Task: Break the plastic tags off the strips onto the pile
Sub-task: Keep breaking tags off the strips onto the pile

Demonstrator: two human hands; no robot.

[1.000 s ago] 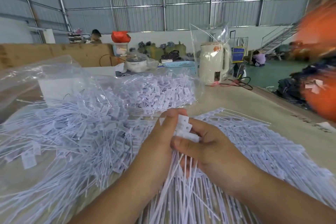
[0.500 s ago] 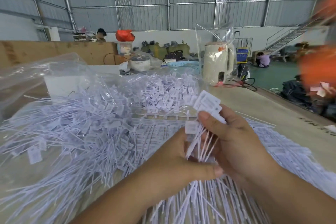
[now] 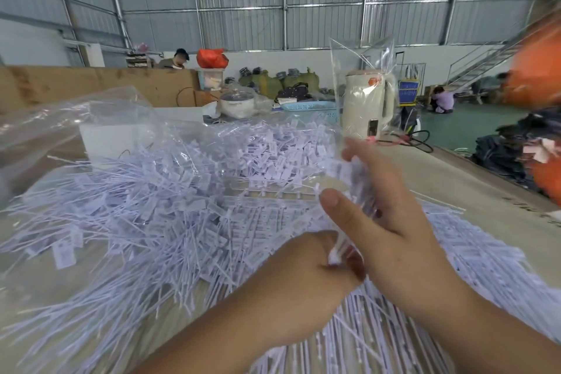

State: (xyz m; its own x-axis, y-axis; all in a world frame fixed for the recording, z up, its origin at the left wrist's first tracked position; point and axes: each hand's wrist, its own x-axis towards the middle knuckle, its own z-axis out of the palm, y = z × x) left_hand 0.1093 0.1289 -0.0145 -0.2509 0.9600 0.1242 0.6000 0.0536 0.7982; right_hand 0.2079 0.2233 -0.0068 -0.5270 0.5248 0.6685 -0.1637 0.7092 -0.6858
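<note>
A big loose pile of white plastic tags [image 3: 170, 212] with thin tails covers the table's left and middle. Unbroken strips of tags [image 3: 473, 255] lie stacked on the right under my arms. My right hand [image 3: 391, 231] is raised over the strips, and a blurred bunch of tags [image 3: 349, 173] sits between its fingers and thumb. My left hand [image 3: 306, 276] is curled just below it, pinching the lower ends of that bunch's tails [image 3: 335, 255]. Motion blur hides the exact finger positions.
A clear plastic bag [image 3: 60, 127] lies at the pile's far left. A cream kettle in plastic wrap [image 3: 367, 106] stands at the table's far side with a cable beside it. A blue basket [image 3: 309, 106] and a pot [image 3: 236, 103] sit behind. Dark clothing heaps lie at right.
My right hand has lifted the bunch of tags up and away from the strips, while my left hand dropped lower and stayed on the tail ends. The view tilted up slightly.
</note>
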